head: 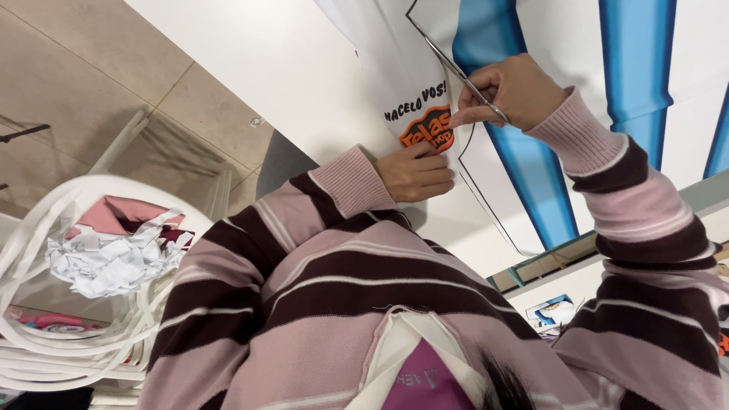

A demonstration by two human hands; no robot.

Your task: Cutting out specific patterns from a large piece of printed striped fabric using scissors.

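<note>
We had the scissors [456, 68] in our right hand [510, 89]. Its fingers were curled shut around the handles, and the thin metal blades pointed away from us over the printed sheet [395, 68]. We could not tell how far apart the blades stood, because they showed only as one narrow line.

The sheet lay on the white desk [266, 53] in front of us. It was white with broad blue stripes [531, 182], a black outline [486, 205] and an orange badge [427, 129] near its lower edge. Our left hand [416, 173] rested on the sheet just below the badge, fingers loosely folded and knuckles down. It held nothing and only pinned the sheet in place.

To our mind, cutting well here meant holding the blades right on the black outline and closing them in short bites. It also meant turning the sheet with the left hand rather than twisting the right wrist. The pinning hand seemed best placed close to the cut but clear of the blade tips, so the sheet would neither buckle nor slide. The badge sat just beside the line, so a wandering cut could nick it.

To our left, well apart from the work, a white basket [30, 228] held crumpled paper scraps [106, 258] above the tiled floor [68, 91].
</note>
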